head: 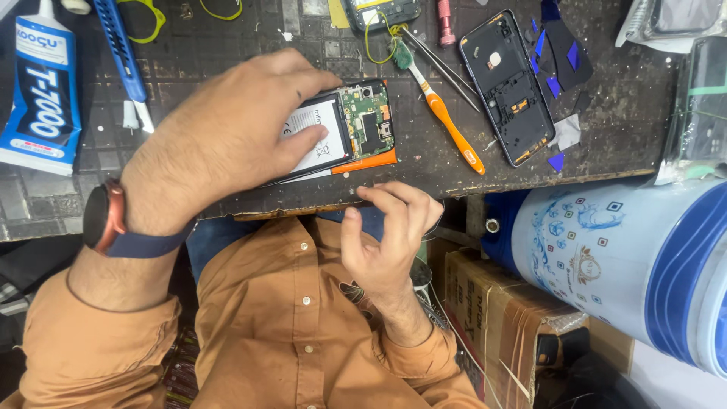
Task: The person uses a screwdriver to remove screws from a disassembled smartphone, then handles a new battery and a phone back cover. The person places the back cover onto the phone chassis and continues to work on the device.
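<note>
Orange-framed opened phone (pixel 344 132) is pinned flat under the left hand (pixel 227 136), fingers spread on its battery, while the right hand (pixel 386 231), loosely curled and empty, is held just below; heavy pressure could dent the battery.
</note>
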